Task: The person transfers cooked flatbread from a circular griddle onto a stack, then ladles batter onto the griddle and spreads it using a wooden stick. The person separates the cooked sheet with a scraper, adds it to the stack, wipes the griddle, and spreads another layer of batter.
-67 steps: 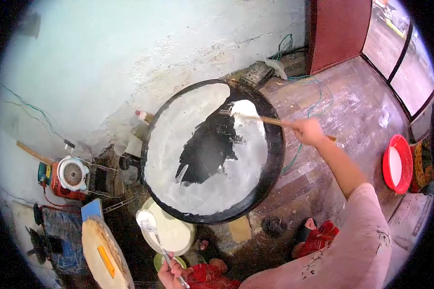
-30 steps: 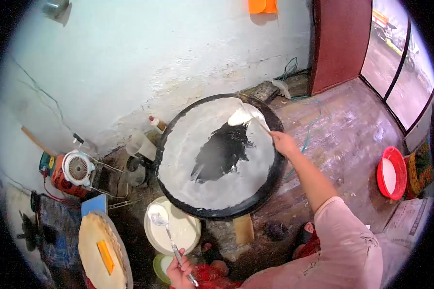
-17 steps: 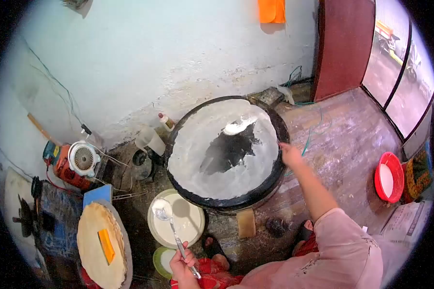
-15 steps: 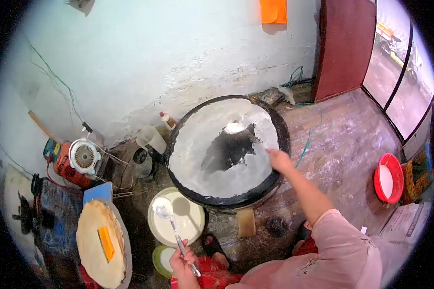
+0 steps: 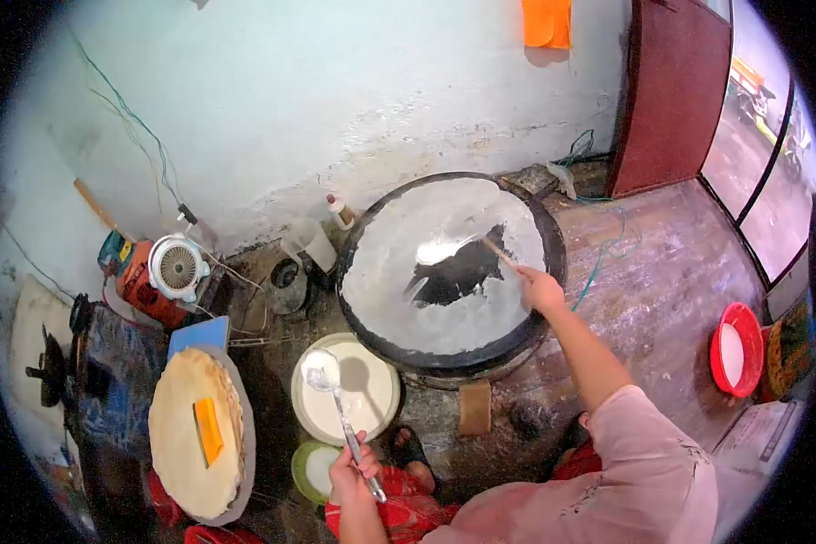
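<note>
A wide round black griddle [image 5: 553, 231] carries a layer of pale batter [image 5: 399, 308], with a dark bare patch [image 5: 449, 281] near its middle. Over its right side, my right hand [image 5: 542, 292] is closed around a thin wooden-handled batter spreader [image 5: 503, 256]. The spreader points up and left toward the patch; its far end is hard to make out. My left hand [image 5: 355, 470] grips the handle of a metal ladle [image 5: 347, 419]. The ladle's bowl, coated white, is over a bucket of white batter [image 5: 394, 367], left of and below the griddle.
At left, a stack of thin flat rounds [image 5: 186, 453] bears an orange-yellow scraper [image 5: 208, 432]. A green bowl [image 5: 301, 471] sits beside the bucket. Behind are a blower [image 5: 178, 267], a pitcher [image 5: 308, 243] and a bottle [image 5: 340, 213]. A red basin [image 5: 727, 381] stands at right.
The batter covers more of the griddle, and the dark patch has shrunk. My right hand has shifted with the spreader, whose handle shows more plainly. The ladle stays over the bucket. The view has shifted slightly.
</note>
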Available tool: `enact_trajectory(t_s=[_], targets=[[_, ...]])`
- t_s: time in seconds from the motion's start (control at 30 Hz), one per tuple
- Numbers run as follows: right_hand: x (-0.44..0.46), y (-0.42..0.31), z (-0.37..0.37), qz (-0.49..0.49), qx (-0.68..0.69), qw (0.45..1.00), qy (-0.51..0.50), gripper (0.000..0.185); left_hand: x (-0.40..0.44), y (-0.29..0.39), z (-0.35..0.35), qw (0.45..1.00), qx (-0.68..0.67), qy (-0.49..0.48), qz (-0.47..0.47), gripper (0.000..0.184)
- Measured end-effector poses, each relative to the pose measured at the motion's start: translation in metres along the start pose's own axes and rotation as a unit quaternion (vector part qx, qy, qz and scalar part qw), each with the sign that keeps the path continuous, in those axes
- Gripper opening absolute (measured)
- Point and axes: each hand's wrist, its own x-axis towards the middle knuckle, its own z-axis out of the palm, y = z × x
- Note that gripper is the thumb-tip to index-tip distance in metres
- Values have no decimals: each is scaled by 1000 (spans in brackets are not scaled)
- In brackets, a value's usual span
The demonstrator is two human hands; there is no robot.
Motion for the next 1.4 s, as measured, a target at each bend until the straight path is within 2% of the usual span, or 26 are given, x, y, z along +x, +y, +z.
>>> enact_trajectory(t_s=[0.07, 0.1, 0.13, 0.2, 0.27, 0.33, 0.4, 0.47, 0.53, 0.57, 0.67, 0.7, 0.73, 0.8, 0.83, 0.87, 0.93, 1.0, 1.1, 1.2, 1.23, 1.3, 1.33, 1.4], targets=[[25, 27, 41, 2, 69, 997, 43, 29, -3, 0, 4, 1000, 1, 3, 5, 34], [14, 9, 40, -67, 12, 998, 4, 33, -3, -1, 5, 1000, -14, -1, -3, 34], [1, -7, 37, -58, 18, 995, -73, 31, -4, -1, 4, 999, -31, -4, -11, 34], [-14, -27, 30, -57, -20, 992, -108, 30, -2, -1, -4, 998, -49, -25, -23, 35], [-23, -26, 0, -86, 13, 981, -174, 30, -4, -1, -3, 999, -33, -34, -8, 36], [-12, -6, 9, -58, 39, 984, -162, 30, -5, -1, -3, 999, -32, -25, -10, 35], [-13, -5, 15, 14, 7, 1000, 6, 29, -6, -3, -3, 1000, -5, -22, 4, 35], [2, 9, 52, -62, 23, 995, -80, 31, -5, -2, -4, 1000, -12, -13, -4, 34], [-15, -18, 45, -124, 5, 984, -130, 30, -6, -2, -1, 1000, -18, -3, -8, 34], [-23, -31, 33, -132, -65, 981, -127, 29, -5, -1, -5, 1000, -20, -20, -7, 35], [-40, -40, -23, -117, -144, 972, -147, 27, -7, 0, -9, 999, -15, -34, -2, 34], [-45, -34, -34, -131, -150, 975, -98, 24, -9, 0, -6, 1000, -1, -18, 8, 34], [-50, -34, -30, -132, -150, 975, -98, 24, -10, 1, -7, 1000, -2, -17, 9, 34], [-69, -30, -16, -210, -171, 954, 132, 28, -10, 0, -7, 1000, -2, -19, 4, 33], [-82, -33, 4, -222, -173, 945, 166, 36, -11, -1, -4, 1000, 1, -11, 6, 33], [-96, -41, 23, -197, -184, 951, 153, 41, -12, -1, -5, 1000, 4, -10, 4, 33], [-114, -42, 66, -288, -207, 928, 116, 39, -9, 0, -7, 1000, -7, -21, -9, 33], [-123, -41, 90, -326, -195, 918, 112, 40, -8, 2, -10, 999, -6, -37, -18, 34], [-99, -29, 72, -233, -271, 930, 79, 44, -8, 1, -12, 999, -30, -22, -25, 34], [-80, -26, 50, -124, -206, 965, 104, 44, -9, 2, -15, 999, -22, -32, -14, 33], [-86, -30, 51, -120, -207, 965, 105, 44, -9, 2, -13, 999, -28, -19, -13, 33], [-104, -33, 62, -211, -71, 963, 149, 42, -10, 1, -10, 999, -34, -17, -11, 34], [-114, -28, 68, -252, -89, 958, 104, 40, -9, 1, -9, 999, -43, -14, -6, 36], [-110, -14, 67, -254, -198, 944, 75, 41, -9, 1, -7, 1000, -27, -9, 0, 35]])
